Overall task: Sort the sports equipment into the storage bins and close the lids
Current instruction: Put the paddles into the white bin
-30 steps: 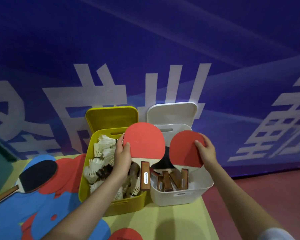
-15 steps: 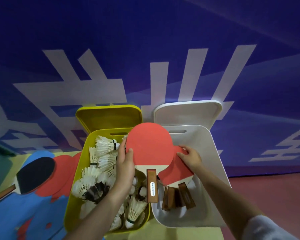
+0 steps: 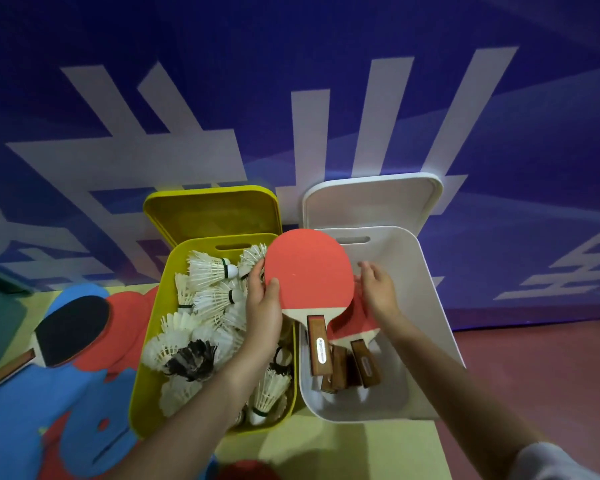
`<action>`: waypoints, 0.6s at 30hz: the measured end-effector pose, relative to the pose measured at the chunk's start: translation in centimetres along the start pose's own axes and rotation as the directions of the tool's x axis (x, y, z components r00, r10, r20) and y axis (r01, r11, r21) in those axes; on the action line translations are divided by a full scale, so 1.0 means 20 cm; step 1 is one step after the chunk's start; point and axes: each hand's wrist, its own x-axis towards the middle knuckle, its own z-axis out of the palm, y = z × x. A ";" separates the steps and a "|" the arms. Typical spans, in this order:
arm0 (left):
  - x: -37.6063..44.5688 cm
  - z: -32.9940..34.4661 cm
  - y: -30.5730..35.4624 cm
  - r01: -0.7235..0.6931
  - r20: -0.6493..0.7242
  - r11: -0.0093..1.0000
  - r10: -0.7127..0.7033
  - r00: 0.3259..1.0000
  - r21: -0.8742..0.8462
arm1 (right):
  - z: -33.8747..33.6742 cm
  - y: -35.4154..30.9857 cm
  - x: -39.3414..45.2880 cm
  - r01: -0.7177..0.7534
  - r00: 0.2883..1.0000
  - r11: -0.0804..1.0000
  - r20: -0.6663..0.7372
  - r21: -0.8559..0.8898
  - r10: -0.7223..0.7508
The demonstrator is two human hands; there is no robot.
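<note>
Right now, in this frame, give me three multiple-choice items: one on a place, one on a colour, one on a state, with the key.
1. Where does the black-faced paddle lie?
A. In the white bin
B. On the table left of the yellow bin
C. In the yellow bin

2. What colour is the bin that holds the shuttlecocks?
A. Yellow
B. White
C. Blue

3. How do the two bin lids stand?
A. Both shut
B. Only the white one open
C. Both open

Key:
1 B: it rests on the table beside the yellow bin.
2 A: the feathered shuttlecocks fill the yellow one; the white bin holds paddles.
3 C: the yellow lid and white lid both stand up behind their bins, while the left hand grips a red paddle.
</note>
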 end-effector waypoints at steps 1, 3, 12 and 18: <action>-0.01 0.01 0.00 0.007 -0.004 1.000 -0.007 1.000 -0.017 | -0.01 -0.06 -0.04 -0.073 0.996 0.985 0.069 0.158 0.062; -0.02 0.05 0.00 0.003 0.010 1.000 -0.002 1.000 -0.017 | -0.03 -0.13 -0.12 -0.069 0.977 0.982 0.209 0.173 0.032; -0.08 0.05 -0.04 -0.317 0.227 0.730 0.223 0.948 0.606 | -0.19 -0.09 -0.09 -0.007 1.000 0.958 0.015 0.287 0.003; -0.08 0.03 -0.17 -0.289 0.263 0.603 0.134 0.955 0.744 | -0.18 0.06 0.03 0.034 0.996 0.997 0.088 -0.063 -0.028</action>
